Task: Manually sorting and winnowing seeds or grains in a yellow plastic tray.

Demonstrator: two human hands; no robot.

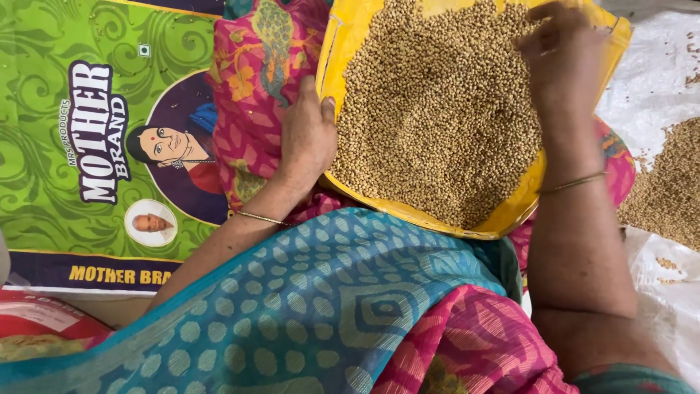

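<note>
A yellow tray (510, 215) full of small tan grains (437, 109) rests on my lap. My left hand (306, 135) grips the tray's left edge, thumb over the rim. Reaching across the grains at the far right side, my right hand (561, 47) has its fingers bent down into them near the tray's upper rim; whether it pinches anything is hidden. Each wrist carries a thin gold bangle. My pink patterned cloth and teal spotted cloth (313, 306) cover the lap below the tray.
A green printed sack (65, 131) lies flat at the left. A white sheet (656, 73) at the right carries a loose heap of the same grains (667, 186). A red packet corner (36, 325) shows at the bottom left.
</note>
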